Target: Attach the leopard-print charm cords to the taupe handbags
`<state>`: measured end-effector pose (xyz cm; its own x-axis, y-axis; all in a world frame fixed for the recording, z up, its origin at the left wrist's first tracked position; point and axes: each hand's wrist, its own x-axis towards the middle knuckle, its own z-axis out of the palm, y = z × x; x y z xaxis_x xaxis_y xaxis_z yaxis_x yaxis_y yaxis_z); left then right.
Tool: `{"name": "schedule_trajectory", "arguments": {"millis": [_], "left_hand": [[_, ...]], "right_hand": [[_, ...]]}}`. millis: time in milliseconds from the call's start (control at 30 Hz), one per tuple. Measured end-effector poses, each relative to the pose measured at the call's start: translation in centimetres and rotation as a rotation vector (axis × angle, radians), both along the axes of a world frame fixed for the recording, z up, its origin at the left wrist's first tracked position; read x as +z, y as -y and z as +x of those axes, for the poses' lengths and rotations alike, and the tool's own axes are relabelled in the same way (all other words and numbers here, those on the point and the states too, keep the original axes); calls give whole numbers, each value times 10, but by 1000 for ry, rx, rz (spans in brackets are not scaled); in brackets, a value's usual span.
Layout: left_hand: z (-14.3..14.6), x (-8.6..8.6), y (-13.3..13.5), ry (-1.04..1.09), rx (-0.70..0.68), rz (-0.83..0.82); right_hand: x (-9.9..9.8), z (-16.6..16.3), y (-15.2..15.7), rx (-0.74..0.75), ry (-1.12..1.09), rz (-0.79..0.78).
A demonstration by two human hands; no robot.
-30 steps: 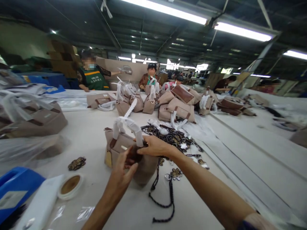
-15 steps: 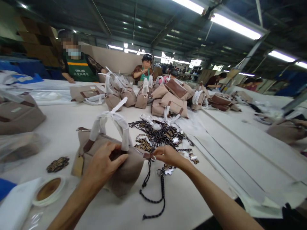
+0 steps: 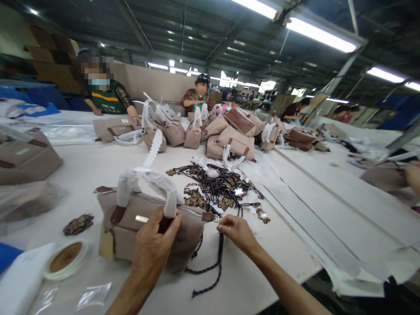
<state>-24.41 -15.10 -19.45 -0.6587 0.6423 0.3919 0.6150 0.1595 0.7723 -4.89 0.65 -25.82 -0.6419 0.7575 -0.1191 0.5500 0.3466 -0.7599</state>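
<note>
A taupe handbag [image 3: 126,229] with white-wrapped handles [image 3: 154,179] stands on the table before me. My left hand [image 3: 155,240] is closed around the base of the near handle, its thumb and fingers pressing there. At the bag's right end, a brown zip tab [image 3: 208,216] ends in a metal ring. My right hand [image 3: 238,232] is pinched at that ring, with the top of a black patterned cord [image 3: 219,258] at its fingertips. The cord's lower ends trail on the table. Exactly how ring and cord meet is too small to tell.
Behind the bag lies a heap of black cords with leopard-print charms [image 3: 226,183]. More handbags [image 3: 232,135] are piled farther back. At left are a leopard-print piece [image 3: 78,224], a tape roll [image 3: 67,261] and another bag [image 3: 26,153]. Co-workers [image 3: 108,96] stand across the table.
The bag has turned and tipped so that its small metal plate shows. My right hand has moved slightly right and down, and the cord's top has risen from the table to its fingers.
</note>
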Motion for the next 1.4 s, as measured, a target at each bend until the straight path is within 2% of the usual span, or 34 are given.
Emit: {"name": "schedule_trajectory", "arguments": {"millis": [100,200,267,433,600,667,733,833,967,1033,1167,1300,1400], "left_hand": [[-8,4,2,247,-181,-48],[-19,12,6,461,-373,-149],[-22,18,9,558,-432,-173],[-17,31,19,660,-482,-58],[-6,39,18,673,-635,-55],[-4,40,14,669,-665,-36],[-5,39,10,630,-665,-20],[-6,35,10,584,-658,-1],[-5,30,10,600,-546,43],[-3,30,10,646,-527,51],[-5,35,11,728,-561,47],[-11,38,16,878,-613,56],[-13,33,19,929,-656,67]], "right_hand": [[24,3,6,19,-73,-196],[53,-4,27,68,-222,-495],[71,-14,45,78,-306,-562],[101,-35,82,-17,-334,-191],[105,-58,86,-64,-284,262],[105,-68,81,-83,-249,348],[106,-73,76,-84,-243,355],[113,-69,72,37,-266,232],[113,-58,81,216,-354,-177],[105,-59,90,193,-434,-273],[86,-67,100,30,-592,-236],[85,-65,92,129,-713,-501],[91,-59,86,166,-716,-587]]}}
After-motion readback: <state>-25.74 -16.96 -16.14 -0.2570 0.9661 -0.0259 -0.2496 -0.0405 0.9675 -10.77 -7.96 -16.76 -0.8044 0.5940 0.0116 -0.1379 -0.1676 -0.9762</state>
